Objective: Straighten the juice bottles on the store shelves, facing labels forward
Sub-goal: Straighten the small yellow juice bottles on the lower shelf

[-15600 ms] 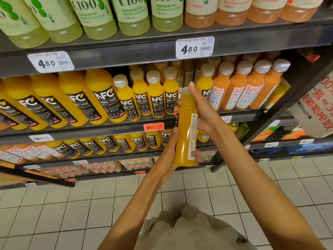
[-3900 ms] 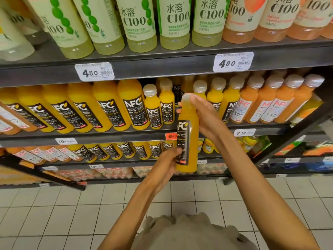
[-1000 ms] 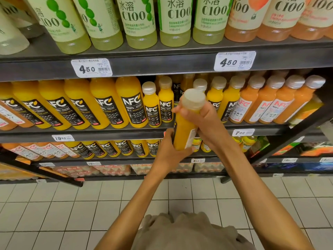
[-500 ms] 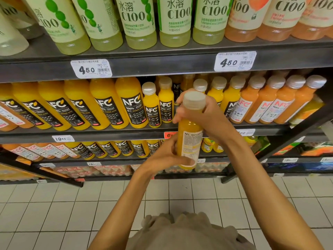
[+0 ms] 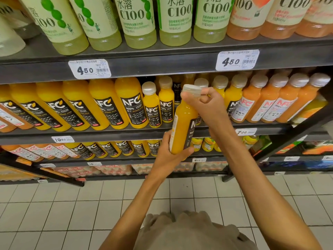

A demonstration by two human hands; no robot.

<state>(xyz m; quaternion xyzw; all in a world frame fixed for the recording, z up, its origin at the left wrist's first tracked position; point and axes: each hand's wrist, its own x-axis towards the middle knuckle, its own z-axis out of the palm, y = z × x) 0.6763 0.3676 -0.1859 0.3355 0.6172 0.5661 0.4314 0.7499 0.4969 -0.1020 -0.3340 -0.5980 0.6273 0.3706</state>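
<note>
I hold a small orange NFC juice bottle (image 5: 182, 127) upright in front of the middle shelf (image 5: 115, 136). My right hand (image 5: 207, 103) grips its neck just under the pale cap. My left hand (image 5: 171, 154) cups its base. Its black label faces right, with a white label edge on the left. Behind it stand small NFC bottles (image 5: 152, 107) with labels facing out, and a gap shows in the row behind my right hand.
Large NFC bottles (image 5: 106, 105) fill the middle shelf's left. Paler orange bottles (image 5: 270, 100) stand at its right. C100 bottles (image 5: 173, 18) line the top shelf. More juice sits on the lower shelves (image 5: 115, 159). White tiled floor lies below.
The bottle has turned in my hands: the white back label that faced me half a second ago is now at the left edge, and the black label shows on the right.
</note>
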